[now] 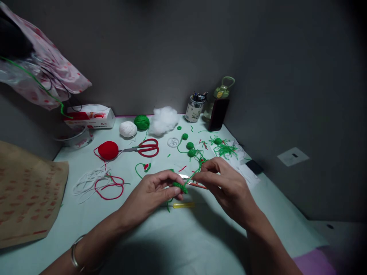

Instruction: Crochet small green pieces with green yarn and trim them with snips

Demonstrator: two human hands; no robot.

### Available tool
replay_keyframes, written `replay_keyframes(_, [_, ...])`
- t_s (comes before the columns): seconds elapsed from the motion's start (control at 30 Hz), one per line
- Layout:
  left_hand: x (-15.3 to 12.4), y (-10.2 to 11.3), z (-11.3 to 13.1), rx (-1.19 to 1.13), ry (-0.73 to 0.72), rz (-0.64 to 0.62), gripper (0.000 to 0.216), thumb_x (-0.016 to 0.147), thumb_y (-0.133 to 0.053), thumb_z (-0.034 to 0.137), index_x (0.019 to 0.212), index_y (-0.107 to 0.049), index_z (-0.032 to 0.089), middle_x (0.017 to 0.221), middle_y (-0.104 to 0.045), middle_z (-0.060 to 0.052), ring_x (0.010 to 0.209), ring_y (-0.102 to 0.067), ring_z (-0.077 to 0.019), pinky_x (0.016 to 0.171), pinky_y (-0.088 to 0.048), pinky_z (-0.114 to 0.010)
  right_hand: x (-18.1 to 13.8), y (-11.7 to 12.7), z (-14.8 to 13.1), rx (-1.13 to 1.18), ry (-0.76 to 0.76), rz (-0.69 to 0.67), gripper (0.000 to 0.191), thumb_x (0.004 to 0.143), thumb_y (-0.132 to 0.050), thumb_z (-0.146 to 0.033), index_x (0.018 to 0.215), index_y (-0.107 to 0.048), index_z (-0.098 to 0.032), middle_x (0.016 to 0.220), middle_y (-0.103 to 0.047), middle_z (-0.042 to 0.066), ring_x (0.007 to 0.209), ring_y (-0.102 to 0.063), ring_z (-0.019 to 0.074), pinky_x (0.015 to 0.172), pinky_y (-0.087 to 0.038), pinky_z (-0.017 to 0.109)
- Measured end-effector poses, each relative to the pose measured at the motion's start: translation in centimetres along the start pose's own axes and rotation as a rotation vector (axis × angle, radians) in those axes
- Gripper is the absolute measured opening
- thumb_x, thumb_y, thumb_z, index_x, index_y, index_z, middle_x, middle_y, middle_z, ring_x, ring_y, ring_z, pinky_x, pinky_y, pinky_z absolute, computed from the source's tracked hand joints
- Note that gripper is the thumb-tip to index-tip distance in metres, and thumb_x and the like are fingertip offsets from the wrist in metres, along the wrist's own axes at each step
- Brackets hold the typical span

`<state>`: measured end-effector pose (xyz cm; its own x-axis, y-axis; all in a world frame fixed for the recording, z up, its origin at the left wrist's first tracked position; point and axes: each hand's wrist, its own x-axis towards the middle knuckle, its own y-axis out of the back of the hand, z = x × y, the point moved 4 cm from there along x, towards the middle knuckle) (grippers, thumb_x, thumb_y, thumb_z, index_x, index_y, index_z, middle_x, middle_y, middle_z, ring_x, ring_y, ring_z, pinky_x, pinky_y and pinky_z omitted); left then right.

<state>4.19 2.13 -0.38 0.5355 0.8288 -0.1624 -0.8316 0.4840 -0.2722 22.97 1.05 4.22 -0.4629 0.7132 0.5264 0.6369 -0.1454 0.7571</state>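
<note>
My left hand [156, 189] pinches a small green crochet piece [180, 187] between thumb and fingers, with a little red showing at its underside. A strand of green yarn [192, 176] runs taut from the piece up to my right hand [225, 183], whose fingertips are closed on it. Whether a needle is also in those fingertips I cannot tell. Below the piece lies a crochet hook with a yellow handle [183, 205]. To the left, a small red and green crochet piece [147, 167] rests on the cloth with a green tail.
Red-handled scissors [148, 148], a red yarn ball [108, 150], a white yarn ball [127, 130], a green yarn ball [142, 122] and white stuffing [164, 120] lie behind my hands. Green scraps [226, 149], a pen jar [195, 109] and a phone [219, 114] stand right. A paper bag [31, 194] is left.
</note>
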Motion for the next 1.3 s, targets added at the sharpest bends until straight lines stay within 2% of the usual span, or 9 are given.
replay_keyframes(0.2, [-0.3, -0.1, -0.1, -0.057, 0.014, -0.045, 0.009, 0.089, -0.070, 0.024, 0.097, -0.070, 0.020, 0.082, -0.071, 0.000, 0.081, -0.067, -0.0137, 0.079, -0.049, -0.026, -0.1, 0.2, 0.1, 0.089, -0.022, -0.006, 0.020, 0.093, -0.060, -0.005, 0.098, -0.072, -0.020, 0.088, -0.057, 0.004, 0.080, -0.055, 0.0153, 0.066, -0.045, 0.028])
replay_keyframes(0.7, [-0.3, -0.3, 0.0, -0.048, 0.029, -0.054, 0.009, 0.088, -0.071, 0.024, 0.095, -0.069, 0.019, 0.080, -0.070, 0.000, 0.079, -0.066, -0.0138, 0.078, -0.048, -0.028, 0.1, 0.4, -0.4, 0.021, 0.006, 0.001, 0.023, 0.095, -0.055, -0.007, 0.097, -0.072, -0.023, 0.084, -0.057, 0.003, 0.077, -0.055, 0.0154, 0.064, -0.045, 0.028])
replay_keyframes(1.13, [-0.3, -0.4, -0.1, -0.073, 0.040, -0.085, 0.008, 0.087, -0.071, 0.023, 0.094, -0.069, 0.019, 0.081, -0.069, 0.000, 0.078, -0.067, -0.0139, 0.076, -0.048, -0.027, 0.1, 0.1, -0.6, 0.118, 0.022, -0.020, 0.022, 0.096, -0.057, -0.007, 0.099, -0.072, -0.022, 0.085, -0.059, 0.003, 0.080, -0.057, 0.0156, 0.066, -0.047, 0.029])
replay_keyframes(1.3, [0.0, -0.4, -0.3, -0.132, 0.021, -0.057, 0.013, 0.086, -0.073, 0.024, 0.094, -0.065, 0.019, 0.083, -0.066, 0.002, 0.075, -0.068, -0.0143, 0.074, -0.050, -0.028, 0.1, -0.9, -0.5, 0.242, -0.050, 0.001, 0.021, 0.096, -0.058, -0.009, 0.103, -0.072, -0.024, 0.089, -0.064, 0.005, 0.082, -0.061, 0.0164, 0.068, -0.052, 0.030])
